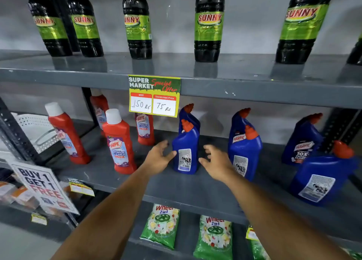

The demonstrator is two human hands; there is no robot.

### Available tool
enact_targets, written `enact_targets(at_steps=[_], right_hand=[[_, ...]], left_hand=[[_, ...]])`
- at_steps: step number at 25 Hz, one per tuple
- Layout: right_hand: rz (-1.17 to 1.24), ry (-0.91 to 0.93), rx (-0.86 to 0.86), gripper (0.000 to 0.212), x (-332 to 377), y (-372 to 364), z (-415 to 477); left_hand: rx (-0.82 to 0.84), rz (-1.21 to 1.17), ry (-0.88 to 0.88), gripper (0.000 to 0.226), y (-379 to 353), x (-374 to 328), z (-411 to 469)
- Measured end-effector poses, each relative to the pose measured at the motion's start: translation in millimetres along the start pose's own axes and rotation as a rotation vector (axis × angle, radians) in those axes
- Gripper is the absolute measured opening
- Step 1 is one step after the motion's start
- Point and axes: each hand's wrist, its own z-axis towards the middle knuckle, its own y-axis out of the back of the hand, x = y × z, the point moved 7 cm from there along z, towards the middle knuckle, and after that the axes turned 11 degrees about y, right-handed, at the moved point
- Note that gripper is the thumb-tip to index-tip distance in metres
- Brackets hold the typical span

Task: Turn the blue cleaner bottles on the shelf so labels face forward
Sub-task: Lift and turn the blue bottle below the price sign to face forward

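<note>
Several blue cleaner bottles with orange caps stand on the middle grey shelf [176, 189]. The nearest front one [186, 148] shows its white back label. My left hand [158, 158] is open at its left side, thumb touching the bottle. My right hand [215, 162] is open just right of it, fingers spread, not touching. A second front bottle [244, 152] and a third at far right [323, 179] also show back labels. Behind them, one blue bottle [189, 115] is mostly hidden, and another [302, 140] shows its front label.
Red bathroom cleaner bottles [119, 142] stand left on the same shelf. A price card [154, 96] hangs from the upper shelf, which carries dark bottles [209, 24]. Green detergent packs [162, 226] lie below. A promo sign [41, 185] sits at lower left.
</note>
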Motion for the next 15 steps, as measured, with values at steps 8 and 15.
enact_targets(at_steps=[8,15], right_hand=[[0.333,-0.109,-0.131,0.045,-18.3,-40.0,11.4],[0.269,-0.094,-0.314,0.03,-19.7,-34.1,8.2]], left_hand=[[0.221,-0.175,-0.084,0.025,-20.1,4.4,27.8],[0.291,-0.275,-0.048,0.029,-14.0,-1.3,41.4]])
